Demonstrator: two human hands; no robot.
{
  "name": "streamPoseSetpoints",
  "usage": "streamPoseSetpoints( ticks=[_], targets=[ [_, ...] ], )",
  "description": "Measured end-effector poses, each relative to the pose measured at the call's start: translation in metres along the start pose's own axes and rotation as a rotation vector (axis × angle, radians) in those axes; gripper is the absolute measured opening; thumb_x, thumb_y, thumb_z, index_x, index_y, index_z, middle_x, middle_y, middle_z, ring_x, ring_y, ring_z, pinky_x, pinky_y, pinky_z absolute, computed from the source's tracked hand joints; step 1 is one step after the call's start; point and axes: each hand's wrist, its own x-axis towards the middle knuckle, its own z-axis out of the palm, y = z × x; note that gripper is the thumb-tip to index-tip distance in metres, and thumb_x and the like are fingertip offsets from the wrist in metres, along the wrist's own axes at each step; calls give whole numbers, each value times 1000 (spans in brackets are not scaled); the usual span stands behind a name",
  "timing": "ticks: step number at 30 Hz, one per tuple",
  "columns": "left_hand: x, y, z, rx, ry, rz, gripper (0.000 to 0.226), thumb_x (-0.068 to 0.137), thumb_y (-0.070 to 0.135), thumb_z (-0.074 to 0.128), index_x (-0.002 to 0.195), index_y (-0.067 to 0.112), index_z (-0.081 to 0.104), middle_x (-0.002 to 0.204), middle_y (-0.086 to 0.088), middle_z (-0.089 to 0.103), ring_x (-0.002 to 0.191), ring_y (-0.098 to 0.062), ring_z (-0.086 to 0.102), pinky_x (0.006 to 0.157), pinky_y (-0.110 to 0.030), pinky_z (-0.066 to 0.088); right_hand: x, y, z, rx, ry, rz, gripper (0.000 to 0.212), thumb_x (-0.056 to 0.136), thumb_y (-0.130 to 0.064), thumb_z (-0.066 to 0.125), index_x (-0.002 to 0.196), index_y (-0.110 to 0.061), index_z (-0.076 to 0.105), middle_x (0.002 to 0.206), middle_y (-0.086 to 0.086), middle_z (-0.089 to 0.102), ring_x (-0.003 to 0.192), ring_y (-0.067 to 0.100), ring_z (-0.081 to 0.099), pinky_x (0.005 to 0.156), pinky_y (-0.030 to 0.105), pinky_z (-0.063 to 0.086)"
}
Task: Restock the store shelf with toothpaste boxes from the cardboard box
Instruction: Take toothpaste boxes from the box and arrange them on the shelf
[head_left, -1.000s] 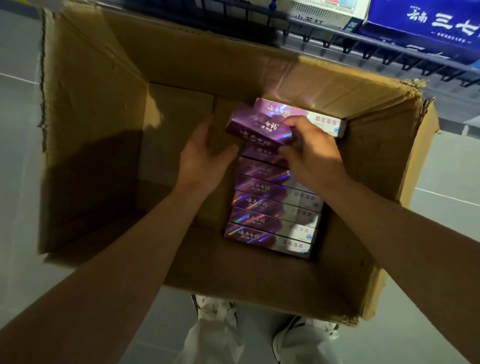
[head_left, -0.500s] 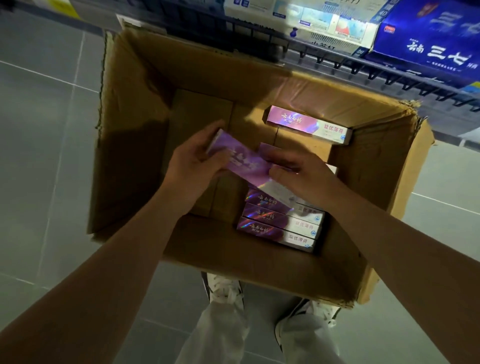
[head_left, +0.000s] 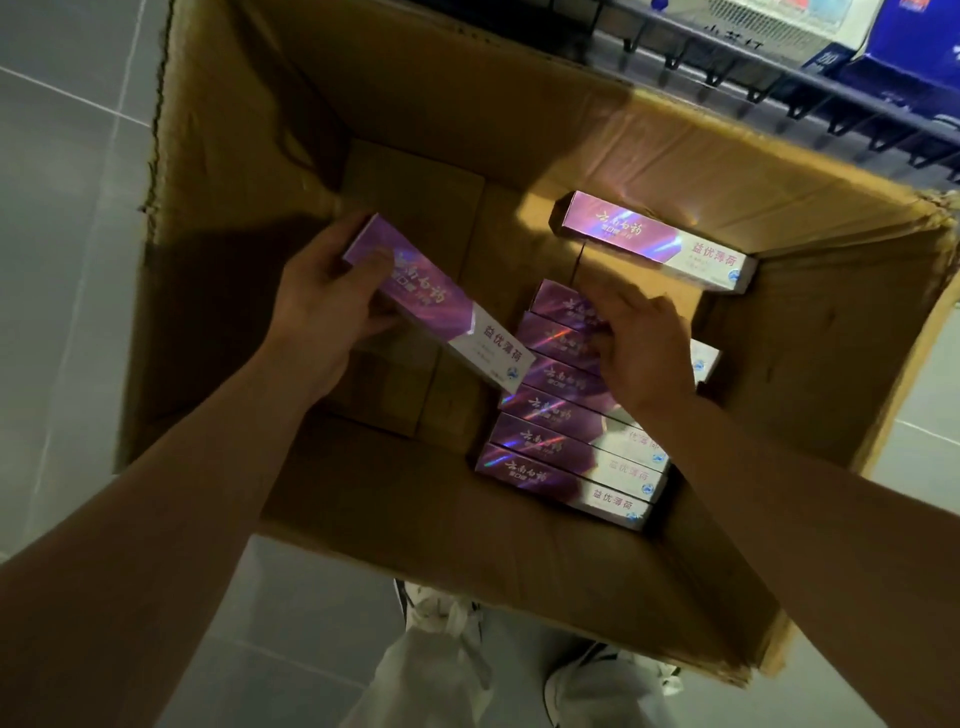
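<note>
A: Start at the left of the frame. What is the left hand (head_left: 317, 306) doing?

B: It grips a purple toothpaste box (head_left: 441, 306) by its upper left end. The thumb lies across the top face and the fingers curl round the end and the far side. The box slants down to the right, lifted clear of the others, over the bare floor of the carton (head_left: 218, 156).

A: And in the middle?

B: A row (head_left: 571, 431) of the same purple boxes lies side by side in the carton, running from the centre of the frame toward the lower right, each with its white end to the right.

A: The right hand (head_left: 644, 353)?

B: It sits on the upper end of that row. Its fingers (head_left: 602, 306) are bent and close together, the tips on the top two boxes. Whether it pinches one or only touches them, I cannot tell.

A: Further right?

B: One more box (head_left: 654, 241) lies apart, against the carton's far wall at upper right. Above that, in the top right corner, a dark wire shelf (head_left: 779, 78) holds blue and white packs (head_left: 909, 41).
</note>
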Motion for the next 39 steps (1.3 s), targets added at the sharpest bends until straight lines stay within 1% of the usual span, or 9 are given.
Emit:
streamPoseSetpoints(
  ticks=[6,12,17,19,22,29,31,34,39],
  targets=[
    [-33,7,-4,6,39,-10,44,94,13,57,134,29,50,116,3,64,103,-17,66,75,-36,59,-12,-7,-36,-104,42,-144,58,87,-13,52,143,-14,38,129,13,54,93,37,54,82,43,44],
    [-92,59,-2,-28,61,-5,47,93,8,56,135,29,49,119,3,63,99,-11,67,76,-32,58,-40,-50,-137,158,113,-157,57,87,-23,36,140,-2,43,117,22,60,93,43,55,82,45,43],
    [-166,157,-3,-44,63,26,45,91,8,58,123,41,55,107,13,67,92,-7,67,86,-41,56,-94,-84,-263,305,192,-156,50,97,-23,35,142,-1,42,137,20,52,123,33,49,104,32,30],
    [-205,205,-3,-70,22,47,41,92,8,57,118,40,57,115,5,66,100,-14,66,88,-44,54,-117,-97,-326,349,216,-130,49,94,-18,41,141,-2,42,135,20,54,121,32,48,100,29,28],
    [-267,272,-2,-96,-10,78,35,91,8,58,106,39,60,106,4,68,98,-17,66,83,-40,56,-160,-114,-412,336,290,-123,50,93,-16,42,141,-2,42,130,20,57,115,36,52,100,34,35],
    [-405,387,-3,-99,-115,152,44,92,17,60,130,38,53,115,3,67,103,-27,67,86,-47,55,-259,-140,-579,346,490,-123,43,93,-4,48,136,-3,48,123,18,61,105,19,46,89,14,28],
    [-442,414,-2,-100,-178,213,44,90,19,60,128,38,54,120,1,65,107,-32,64,85,-47,54,-289,-145,-623,344,564,-158,40,92,0,51,132,-3,52,118,19,64,101,18,46,87,19,32],
    [-502,459,3,-158,-195,321,40,95,12,53,122,41,54,109,6,66,99,-30,64,75,-38,58,-325,-142,-683,288,648,-207,39,92,-6,48,131,-4,53,119,16,64,102,27,55,91,27,39],
    [-602,518,9,-219,-188,495,45,95,11,55,135,32,50,76,8,67,79,-20,63,74,-41,59,-383,-139,-775,204,748,-253,42,88,-10,42,127,-6,55,118,15,64,102,35,59,94,35,44]
  ],
)
